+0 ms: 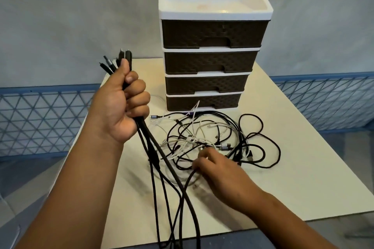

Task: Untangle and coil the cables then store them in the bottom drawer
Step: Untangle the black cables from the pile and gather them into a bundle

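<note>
Left hand (123, 105): raised above the table's near left part, fingers curled tight round a bundle of black cables (162, 163). Plug ends stick up out of the fist; the cords hang down from it and run off the lower edge of view.

Right hand (214, 170): low over the table, fingertips down in the tangle, pinching a black cord at its near edge.

Tangle of cables (220, 139): black and white cords looped over one another, lying on the table just in front of the drawer unit, with loops spreading to the right.

Drawer unit (210, 46): white frame, four dark brown woven-pattern drawers, all closed, open tray on top bearing a red label. Stands upright at the far middle of the table.

Bottom drawer (202, 102): closed; a white cord end leans against its front.

Table (293, 178): pale, square top.

Backdrop: grey wall (70, 16), blue lattice rail (40, 117) either side.
</note>
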Available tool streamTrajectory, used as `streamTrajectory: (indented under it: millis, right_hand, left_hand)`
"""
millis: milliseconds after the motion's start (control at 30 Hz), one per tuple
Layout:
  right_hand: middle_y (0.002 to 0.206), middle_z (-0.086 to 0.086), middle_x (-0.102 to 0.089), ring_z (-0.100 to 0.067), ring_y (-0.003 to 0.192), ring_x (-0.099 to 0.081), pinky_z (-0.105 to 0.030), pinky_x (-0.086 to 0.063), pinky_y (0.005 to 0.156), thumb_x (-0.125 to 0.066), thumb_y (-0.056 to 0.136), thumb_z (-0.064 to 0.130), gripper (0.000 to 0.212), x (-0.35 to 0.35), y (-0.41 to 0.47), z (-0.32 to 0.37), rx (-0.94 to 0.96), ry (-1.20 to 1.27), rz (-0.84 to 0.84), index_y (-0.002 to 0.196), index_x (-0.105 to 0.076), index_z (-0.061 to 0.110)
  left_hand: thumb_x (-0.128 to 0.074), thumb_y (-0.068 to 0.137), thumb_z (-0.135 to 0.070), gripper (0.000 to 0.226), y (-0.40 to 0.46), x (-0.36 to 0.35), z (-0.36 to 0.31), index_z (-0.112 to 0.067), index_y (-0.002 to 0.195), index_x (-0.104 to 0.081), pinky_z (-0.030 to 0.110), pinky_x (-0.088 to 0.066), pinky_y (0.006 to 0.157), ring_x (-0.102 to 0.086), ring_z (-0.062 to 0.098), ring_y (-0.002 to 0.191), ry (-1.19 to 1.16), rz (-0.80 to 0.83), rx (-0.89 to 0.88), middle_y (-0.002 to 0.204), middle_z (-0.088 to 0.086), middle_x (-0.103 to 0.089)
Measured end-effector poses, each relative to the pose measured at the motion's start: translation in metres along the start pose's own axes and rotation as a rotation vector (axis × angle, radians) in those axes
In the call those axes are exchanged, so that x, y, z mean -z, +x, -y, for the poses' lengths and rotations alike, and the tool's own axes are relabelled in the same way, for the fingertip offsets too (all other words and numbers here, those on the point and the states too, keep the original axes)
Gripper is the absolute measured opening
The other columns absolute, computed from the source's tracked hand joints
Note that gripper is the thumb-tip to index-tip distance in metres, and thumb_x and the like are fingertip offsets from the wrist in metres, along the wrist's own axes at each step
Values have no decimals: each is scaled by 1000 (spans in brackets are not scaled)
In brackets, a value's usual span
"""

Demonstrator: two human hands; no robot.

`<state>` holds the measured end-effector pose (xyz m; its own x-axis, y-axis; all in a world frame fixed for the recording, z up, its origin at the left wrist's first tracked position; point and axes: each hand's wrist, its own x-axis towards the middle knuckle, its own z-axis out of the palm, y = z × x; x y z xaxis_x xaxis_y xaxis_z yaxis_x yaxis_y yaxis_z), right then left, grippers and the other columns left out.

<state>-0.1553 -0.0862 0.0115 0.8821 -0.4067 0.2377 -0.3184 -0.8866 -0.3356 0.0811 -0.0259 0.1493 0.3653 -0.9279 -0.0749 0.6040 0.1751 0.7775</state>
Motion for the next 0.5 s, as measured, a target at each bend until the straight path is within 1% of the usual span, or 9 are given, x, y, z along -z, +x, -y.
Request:
streamTrajectory:
  millis: [67, 133, 200, 233, 267, 333, 367, 433, 500]
  right_hand:
    - [109, 5, -57, -16, 88, -59, -33, -52, 69, -37, 96, 32, 18, 31, 13, 2, -40, 74, -148, 112, -47, 32]
    - [96, 12, -60, -6, 81, -56, -24, -48, 69, -36, 95, 31, 18, 64, 26, 5, -59, 134, -284, 108, -48, 34]
    - [88, 22, -56, -4, 79, -56, -19, -46, 65, -38, 97, 30, 17, 95, 39, 12, -99, 215, -349, 107, -49, 38]
    - [87, 22, -57, -5, 79, -58, -22, -49, 64, -42, 98, 28, 17, 108, 47, 16, -110, 257, -362, 107, -50, 38]
    - [86, 20, -59, -8, 78, -59, -29, -51, 64, -46, 99, 24, 17, 120, 54, 21, -104, 291, -372, 106, -53, 37]
    - [85, 13, -62, -16, 74, -60, -41, -52, 66, -54, 98, 17, 14, 139, 67, 33, -66, 327, -371, 105, -58, 28]
    - [86, 11, -63, -18, 74, -60, -45, -52, 67, -56, 98, 15, 12, 145, 73, 39, -45, 350, -362, 105, -60, 23]
    - [87, 8, -66, -17, 75, -63, -45, -54, 68, -57, 97, 13, 10, 154, 84, 47, -7, 415, -354, 105, -62, 17]
    - [86, 7, -67, -14, 75, -64, -43, -57, 69, -58, 97, 14, 9, 158, 92, 53, 15, 461, -359, 104, -62, 16]
  left_hand:
    - [-43, 97, -50, 43, -2, -1, 6, -25, 62, -40, 14, -14, 29, -18, 2, 34, 88, -19, 33, 45, -10, -23]
    - [-48, 95, -48, 38, -4, -3, 13, -24, 66, -43, 13, -13, 30, -17, 1, 35, 190, -27, 56, 46, -11, -22]
    - [-53, 92, -46, 31, -6, -8, 22, -21, 74, -52, 11, -13, 33, -17, 1, 36, 309, -2, 83, 48, -11, -21]
    - [-56, 89, -45, 28, -8, -13, 26, -18, 83, -58, 11, -13, 34, -17, 2, 37, 367, 28, 99, 49, -11, -21]
    - [-59, 85, -44, 30, -10, -18, 30, -15, 94, -63, 12, -13, 35, -17, 2, 38, 413, 74, 113, 51, -10, -21]
    - [-66, 78, -40, 48, -10, -27, 40, -10, 114, -63, 14, -11, 37, -19, 3, 39, 477, 130, 127, 53, -10, -23]
    - [-68, 79, -34, 43, -12, -32, 44, -11, 115, -63, 14, -12, 37, -19, 3, 40, 498, 142, 117, 53, -10, -25]
    - [-65, 88, -18, 7, -11, -42, 53, -21, 93, -61, 14, -14, 37, -20, 4, 40, 497, 174, 85, 50, -12, -32]
    - [-63, 91, -21, 17, -9, -49, 57, -24, 76, -56, 14, -17, 36, -20, 4, 39, 465, 157, 74, 48, -11, -31]
